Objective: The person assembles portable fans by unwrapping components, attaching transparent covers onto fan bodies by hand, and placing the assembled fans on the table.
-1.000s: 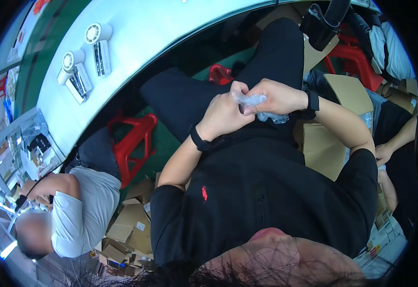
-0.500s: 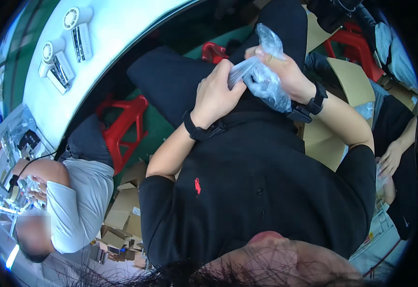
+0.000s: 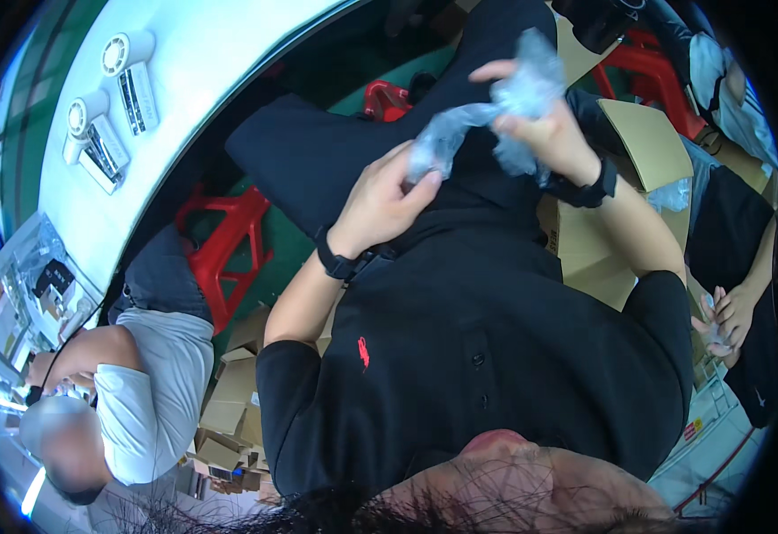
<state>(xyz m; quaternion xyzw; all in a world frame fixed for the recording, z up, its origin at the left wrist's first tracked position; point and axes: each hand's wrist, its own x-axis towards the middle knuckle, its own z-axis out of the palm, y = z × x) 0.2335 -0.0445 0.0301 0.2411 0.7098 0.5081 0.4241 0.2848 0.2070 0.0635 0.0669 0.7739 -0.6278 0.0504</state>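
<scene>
A crumpled clear plastic bag (image 3: pixel 462 120) stretches between my two hands above my lap. My left hand (image 3: pixel 378 198) pinches one end of it between thumb and fingers. Around the other, bunched end my right hand (image 3: pixel 545 133) is closed, with one finger sticking out to the left. Part of the plastic hangs below the right palm. Whether anything is inside the bag cannot be made out. Both wrists wear black straps.
Two white handheld fans (image 3: pixel 131 80) (image 3: pixel 95 142) lie on the white table (image 3: pixel 202 44) at upper left. An open cardboard box (image 3: pixel 598 254) stands by my right arm. Red stools (image 3: pixel 229 254) are at left and upper right. Co-workers sit on both sides, one in a white shirt (image 3: pixel 162 374).
My hands have moved apart, drawing the bunched plastic out between them. The left hand shifted slightly left and down. The co-worker's hands at right have also moved.
</scene>
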